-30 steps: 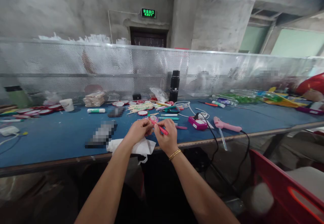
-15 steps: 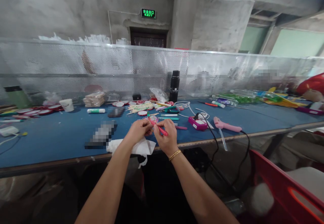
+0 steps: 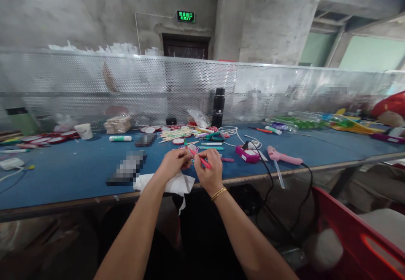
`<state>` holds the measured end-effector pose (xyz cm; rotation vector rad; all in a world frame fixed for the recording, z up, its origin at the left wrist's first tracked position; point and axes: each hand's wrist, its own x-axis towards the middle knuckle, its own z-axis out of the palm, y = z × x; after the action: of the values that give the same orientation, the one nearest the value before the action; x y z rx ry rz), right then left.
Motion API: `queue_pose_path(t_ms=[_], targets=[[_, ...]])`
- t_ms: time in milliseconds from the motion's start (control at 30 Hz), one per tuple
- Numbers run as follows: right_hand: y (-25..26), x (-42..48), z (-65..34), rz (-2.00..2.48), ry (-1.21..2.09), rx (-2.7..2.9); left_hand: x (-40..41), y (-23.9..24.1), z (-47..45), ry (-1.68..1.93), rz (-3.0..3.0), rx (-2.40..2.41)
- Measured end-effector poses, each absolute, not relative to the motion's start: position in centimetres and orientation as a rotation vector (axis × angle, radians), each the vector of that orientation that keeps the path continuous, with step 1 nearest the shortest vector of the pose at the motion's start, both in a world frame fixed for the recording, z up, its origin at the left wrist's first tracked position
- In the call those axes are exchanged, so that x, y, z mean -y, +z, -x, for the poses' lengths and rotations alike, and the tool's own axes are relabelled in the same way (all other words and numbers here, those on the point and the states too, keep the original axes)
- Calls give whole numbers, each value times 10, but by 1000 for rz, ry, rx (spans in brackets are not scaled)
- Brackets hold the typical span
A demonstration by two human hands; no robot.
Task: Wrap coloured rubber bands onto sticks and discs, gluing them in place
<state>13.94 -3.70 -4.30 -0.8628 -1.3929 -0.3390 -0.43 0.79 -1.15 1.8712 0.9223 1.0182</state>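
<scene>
My right hand is closed around a pinkish-red marker pen, which slants up and left toward the other hand. My left hand pinches a small thin piece with a green end; its kind is too small to make out. The pen's tip meets or nearly meets that piece; I cannot tell which. Just behind the fingers lies a tangle of pink and white string. White tissue hangs over the table edge below my left wrist.
Wooden sticks, markers and red-rimmed discs lie beyond my hands. A black bottle stands at the mesh divider. To the right are a magenta box and a pink glue gun with cords. A blurred-out phone lies left.
My right hand and the red marker have shifted slightly to the right. My left hand stays in place, still pinching the small piece.
</scene>
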Motion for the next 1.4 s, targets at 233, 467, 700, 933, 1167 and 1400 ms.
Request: queue_pose_path(t_ms=[233,467,700,933,1167,1400], targets=[[-43,37,-140,828,-337,1435,-8,-11,5,1015,-1871,-916],[-44,36,-139,865,-344,1411,-8,-12,6,1017,-1918,-925],[-44,37,-140,838,-340,1436,-7,-10,5,1026,-1896,-925],[-44,37,-139,868,-340,1403,-6,-10,5,1021,-1876,-920],[-41,38,-139,807,-339,1453,-9,-11,5,1016,-1909,-922],[-42,37,-139,838,-329,1452,-9,-11,6,1024,-1932,-931]])
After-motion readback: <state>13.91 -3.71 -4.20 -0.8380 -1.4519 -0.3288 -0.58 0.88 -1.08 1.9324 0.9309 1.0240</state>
